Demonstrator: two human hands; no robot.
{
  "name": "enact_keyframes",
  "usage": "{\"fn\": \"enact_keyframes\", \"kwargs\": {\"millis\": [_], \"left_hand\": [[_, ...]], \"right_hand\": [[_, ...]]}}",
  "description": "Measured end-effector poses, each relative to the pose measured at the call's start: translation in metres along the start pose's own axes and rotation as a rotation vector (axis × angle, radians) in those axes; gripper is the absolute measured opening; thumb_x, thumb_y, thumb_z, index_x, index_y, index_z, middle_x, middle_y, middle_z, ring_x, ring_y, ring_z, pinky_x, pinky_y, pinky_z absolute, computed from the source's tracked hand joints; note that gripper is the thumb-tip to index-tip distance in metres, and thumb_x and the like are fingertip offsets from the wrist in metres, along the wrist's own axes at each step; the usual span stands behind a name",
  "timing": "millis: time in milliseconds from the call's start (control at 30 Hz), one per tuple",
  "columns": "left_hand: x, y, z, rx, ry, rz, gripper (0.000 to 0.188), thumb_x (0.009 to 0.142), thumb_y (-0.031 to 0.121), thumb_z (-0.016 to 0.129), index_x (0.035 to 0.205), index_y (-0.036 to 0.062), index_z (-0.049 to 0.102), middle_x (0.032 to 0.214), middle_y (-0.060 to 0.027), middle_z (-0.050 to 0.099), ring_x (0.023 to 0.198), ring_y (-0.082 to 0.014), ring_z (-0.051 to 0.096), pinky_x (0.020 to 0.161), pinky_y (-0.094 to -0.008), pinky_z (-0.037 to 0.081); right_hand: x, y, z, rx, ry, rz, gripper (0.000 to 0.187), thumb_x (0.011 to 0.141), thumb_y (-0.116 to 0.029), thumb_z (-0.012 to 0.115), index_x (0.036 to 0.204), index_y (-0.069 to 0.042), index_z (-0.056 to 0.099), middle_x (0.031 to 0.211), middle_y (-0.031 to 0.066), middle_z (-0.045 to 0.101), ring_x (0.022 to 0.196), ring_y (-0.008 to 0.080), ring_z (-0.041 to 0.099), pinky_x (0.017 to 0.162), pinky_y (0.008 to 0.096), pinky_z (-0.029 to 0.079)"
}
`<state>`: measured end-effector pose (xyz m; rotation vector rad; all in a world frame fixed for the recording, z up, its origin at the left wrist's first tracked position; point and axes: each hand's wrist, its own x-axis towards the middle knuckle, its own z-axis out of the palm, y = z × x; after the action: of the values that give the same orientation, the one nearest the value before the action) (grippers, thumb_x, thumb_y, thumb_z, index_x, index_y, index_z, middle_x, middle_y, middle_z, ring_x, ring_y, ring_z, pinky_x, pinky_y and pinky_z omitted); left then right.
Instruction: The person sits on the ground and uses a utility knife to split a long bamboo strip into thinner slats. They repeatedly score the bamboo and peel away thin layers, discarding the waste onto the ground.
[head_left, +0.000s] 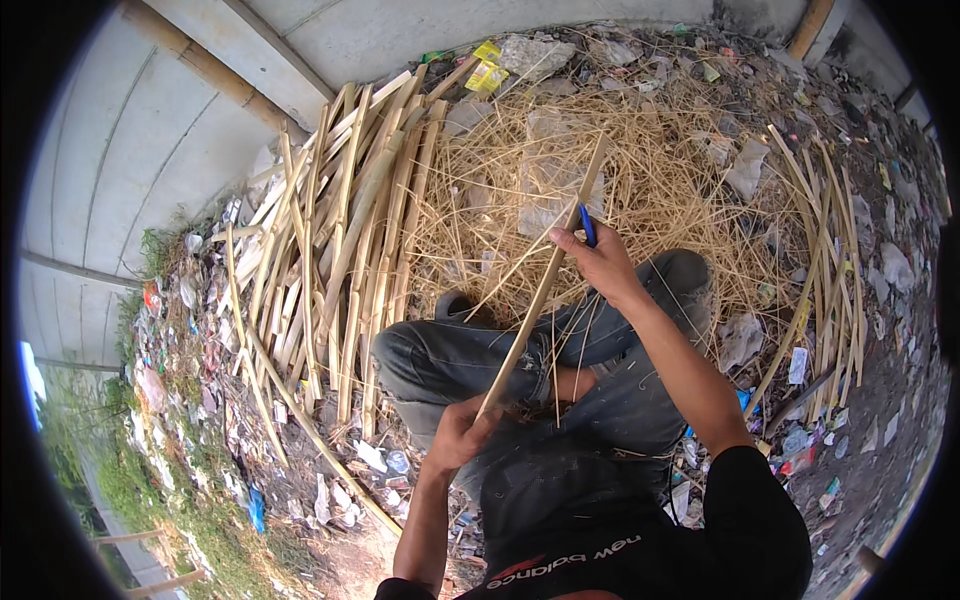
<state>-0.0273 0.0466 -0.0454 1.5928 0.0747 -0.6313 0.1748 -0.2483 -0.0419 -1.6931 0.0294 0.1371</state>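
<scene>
A long, flat bamboo strip runs slantwise above my crossed legs, its far end pointing up and to the right. My left hand is closed round its near end, close to my lap. Farther up the strip, my right hand is closed, with the thumb against the bamboo. A slim blue tool sticks out of that hand beside the strip; its working end cannot be made out. Thin shavings dangle below the right hand, over my dark trousers.
Split bamboo strips lie piled at the left against a pale panel wall. Curly shavings cover the ground ahead of my legs. Thinner strips lie at the right. Litter is scattered all round.
</scene>
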Motion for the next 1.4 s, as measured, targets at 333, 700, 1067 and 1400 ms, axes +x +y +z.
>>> {"fn": "enact_keyframes", "kwargs": {"millis": [333,700,1067,1400], "left_hand": [[0.022,0.022,0.007,0.035,0.126,-0.068,0.032,0.105,0.022,0.059,0.121,-0.0029,0.07,0.069,0.0039,0.052,0.06,-0.0045,0.046,0.053,-0.0238,0.037],[0.002,0.013,0.001,0.24,0.164,0.021,0.04,0.101,0.026,0.066,0.127,-0.0037,0.071,0.073,0.0048,0.053,0.068,-0.0049,0.047,0.059,-0.026,0.039],[-0.006,0.02,0.0,0.343,0.13,0.016,0.043,0.101,0.024,0.066,0.132,-0.0065,0.068,0.074,0.0039,0.055,0.067,-0.006,0.049,0.059,-0.0265,0.042],[-0.022,0.007,-0.019,0.315,0.088,-0.164,0.041,0.101,0.028,0.065,0.129,-0.0014,0.071,0.079,-0.0023,0.06,0.074,-0.0087,0.051,0.067,-0.029,0.046]], "right_hand": [[-0.092,-0.018,0.049,-0.749,-0.447,-0.133,0.057,0.106,-0.059,0.05,0.113,-0.007,0.073,0.069,0.0179,0.069,0.072,0.0416,0.072,0.064,0.0506,0.056],[-0.043,-0.011,0.02,-0.865,-0.387,-0.147,0.068,0.107,-0.061,0.046,0.093,0.0,0.073,0.067,0.0229,0.068,0.067,0.0449,0.07,0.062,0.0549,0.054],[0.017,0.017,-0.034,-0.852,-0.157,-0.047,0.065,0.109,-0.058,0.044,0.088,-0.002,0.071,0.069,0.0209,0.068,0.069,0.0416,0.069,0.065,0.0513,0.054],[0.018,0.021,-0.031,-0.818,-0.08,-0.124,0.069,0.108,-0.06,0.044,0.082,-0.002,0.069,0.066,0.02,0.065,0.064,0.0424,0.066,0.063,0.0536,0.052]]}}
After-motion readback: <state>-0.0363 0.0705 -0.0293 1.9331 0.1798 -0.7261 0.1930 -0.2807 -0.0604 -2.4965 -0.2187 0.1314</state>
